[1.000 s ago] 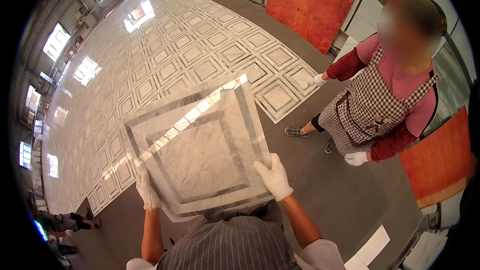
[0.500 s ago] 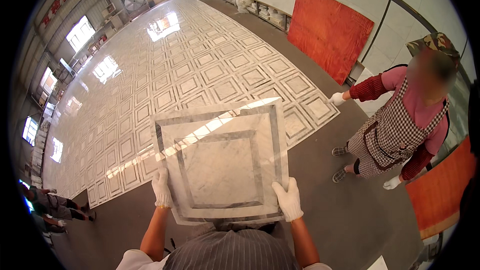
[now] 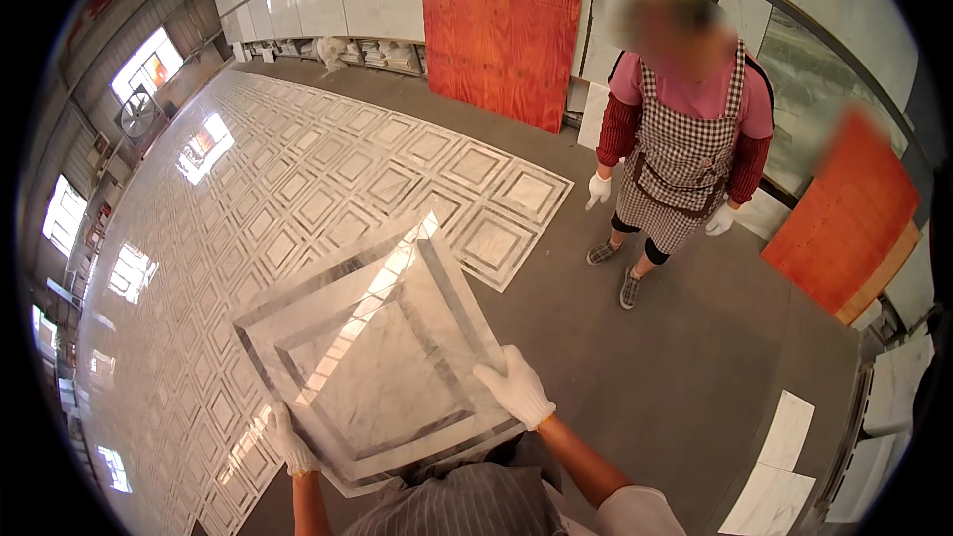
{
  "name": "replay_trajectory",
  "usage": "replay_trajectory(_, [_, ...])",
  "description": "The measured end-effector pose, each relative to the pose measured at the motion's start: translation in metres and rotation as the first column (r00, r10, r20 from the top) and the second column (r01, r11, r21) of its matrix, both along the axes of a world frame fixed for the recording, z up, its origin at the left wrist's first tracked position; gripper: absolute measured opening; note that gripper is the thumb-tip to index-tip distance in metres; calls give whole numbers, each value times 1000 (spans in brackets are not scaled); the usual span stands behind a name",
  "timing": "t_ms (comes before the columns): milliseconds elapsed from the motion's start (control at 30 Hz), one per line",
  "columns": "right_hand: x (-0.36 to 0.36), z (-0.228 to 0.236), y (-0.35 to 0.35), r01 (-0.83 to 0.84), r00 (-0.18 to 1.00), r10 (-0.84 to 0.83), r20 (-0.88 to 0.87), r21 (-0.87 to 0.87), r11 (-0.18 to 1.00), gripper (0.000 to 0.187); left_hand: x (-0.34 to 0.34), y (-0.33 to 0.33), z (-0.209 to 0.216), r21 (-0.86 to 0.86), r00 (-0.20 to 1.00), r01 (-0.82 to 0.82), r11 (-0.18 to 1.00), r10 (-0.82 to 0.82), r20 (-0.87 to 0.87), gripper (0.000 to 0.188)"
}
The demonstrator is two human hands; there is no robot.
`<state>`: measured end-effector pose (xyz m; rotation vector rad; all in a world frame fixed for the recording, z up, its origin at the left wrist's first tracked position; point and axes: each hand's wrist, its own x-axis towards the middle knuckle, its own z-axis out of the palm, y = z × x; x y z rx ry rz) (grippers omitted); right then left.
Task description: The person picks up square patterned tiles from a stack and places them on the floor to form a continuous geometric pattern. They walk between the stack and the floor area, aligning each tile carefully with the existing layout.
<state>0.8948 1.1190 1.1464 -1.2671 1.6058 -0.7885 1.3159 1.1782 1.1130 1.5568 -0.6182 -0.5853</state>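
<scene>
My left hand point(image 3: 291, 443) and right hand point(image 3: 518, 389) still grip the square tile point(image 3: 372, 377) by opposite sides, close to the patterned floor's point(image 3: 328, 149) near edge; it slants more in view now, so I judge I'm still handling it.

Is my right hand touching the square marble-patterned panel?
Touching. The head view shows your gloved right hand holding the square marble-patterned panel by its right edge, thumb lying over the face.

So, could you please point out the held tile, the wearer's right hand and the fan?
Tile point(image 3: 382, 372): head view, on the pale centre of its face.
Right hand point(image 3: 518, 389): head view, on its gloved back.
Fan point(image 3: 140, 113): head view, on the middle of its round front.
</scene>
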Motion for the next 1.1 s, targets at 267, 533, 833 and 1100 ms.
replay_trajectory(267, [44, -7, -15, 69, 997, -69, 25, -26, 997, 46, 21, -37, 22, -16, 996, 85, 996, -85, -40, 30])
replay_trajectory(533, [75, 2, -63, 70, 997, -70, 24, 12, 998, 47, 48, -91, 31, -27, 996, 80, 996, -81, -44, 32])
replay_trajectory(833, [64, 3, -60, 97, 992, -102, 73, 62, 993, 44, 35, -93, 38, 7, 995, 84, 996, -83, -48, 33])
replay_trajectory(1100, [63, 9, -49, 104, 994, -106, 28, 49, 993, 50, 29, -93, 48, 3, 992, 80, 997, -79, -103, 30])
